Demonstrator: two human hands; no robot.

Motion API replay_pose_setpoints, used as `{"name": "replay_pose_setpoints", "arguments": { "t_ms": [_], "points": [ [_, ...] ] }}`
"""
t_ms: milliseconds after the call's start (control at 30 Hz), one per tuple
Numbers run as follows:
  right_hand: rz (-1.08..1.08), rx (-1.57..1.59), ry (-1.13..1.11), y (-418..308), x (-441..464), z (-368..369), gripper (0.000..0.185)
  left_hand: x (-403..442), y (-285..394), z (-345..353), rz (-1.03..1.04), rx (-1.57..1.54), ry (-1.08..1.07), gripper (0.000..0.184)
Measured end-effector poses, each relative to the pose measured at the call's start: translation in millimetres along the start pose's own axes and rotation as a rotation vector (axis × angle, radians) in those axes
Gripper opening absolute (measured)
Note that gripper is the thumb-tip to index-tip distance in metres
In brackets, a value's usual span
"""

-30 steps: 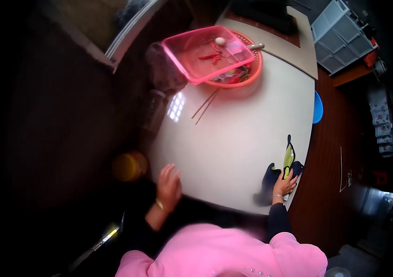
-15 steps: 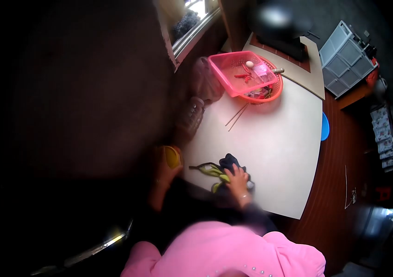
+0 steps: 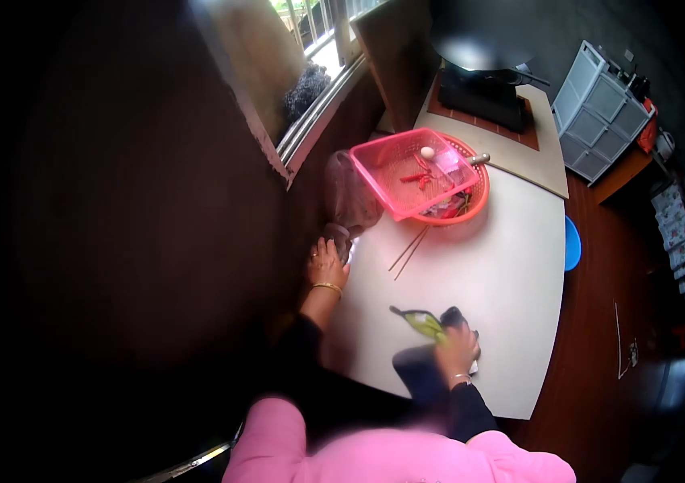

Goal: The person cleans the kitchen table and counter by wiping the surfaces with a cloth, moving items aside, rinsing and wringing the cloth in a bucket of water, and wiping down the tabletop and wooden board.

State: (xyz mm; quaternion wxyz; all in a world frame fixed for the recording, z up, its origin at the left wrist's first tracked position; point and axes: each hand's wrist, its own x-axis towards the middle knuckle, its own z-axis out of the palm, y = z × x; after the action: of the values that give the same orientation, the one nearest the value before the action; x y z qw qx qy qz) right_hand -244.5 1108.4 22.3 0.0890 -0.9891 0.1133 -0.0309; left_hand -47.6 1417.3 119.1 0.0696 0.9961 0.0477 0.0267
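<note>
My left hand, with a gold bangle at the wrist, is at the table's left edge by the wall. Its fingers curl over a clear jar, hiding most of it. On the near part of the white table, my right hand presses down on a dark cloth with green leaf shapes. Motion blurs those fingers, and part of the cloth bunches under the palm. Two chopsticks lie on the table between my hands and the baskets.
A pink basket with red chillies and an egg rests on an orange round basket. Behind the jar stands a larger clear container. A black stove is at the far end; a blue basin shows beyond the right edge.
My left hand, earlier lower down with a yellow round thing, has moved up onto the jar; the yellow thing no longer shows clearly. My right hand and the cloth have shifted slightly rightward.
</note>
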Motion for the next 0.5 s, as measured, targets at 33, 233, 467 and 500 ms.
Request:
{"name": "replay_pose_setpoints", "arguments": {
  "t_ms": [33,233,467,500],
  "points": [
    [0.011,0.005,-0.041,2,2,0,0.060,18,0,10,0.000,0.006,0.017,0.077],
    [-0.038,0.085,-0.006,12,3,6,0.060,71,11,38,-0.361,-0.199,-0.337,0.095],
    [-0.090,0.095,-0.007,17,6,6,0.064,80,6,74,-0.493,-0.097,-0.446,0.103],
    [-0.085,0.096,-0.017,16,6,5,0.064,74,8,66,-0.427,-0.048,-0.441,0.095]
  ]
}}
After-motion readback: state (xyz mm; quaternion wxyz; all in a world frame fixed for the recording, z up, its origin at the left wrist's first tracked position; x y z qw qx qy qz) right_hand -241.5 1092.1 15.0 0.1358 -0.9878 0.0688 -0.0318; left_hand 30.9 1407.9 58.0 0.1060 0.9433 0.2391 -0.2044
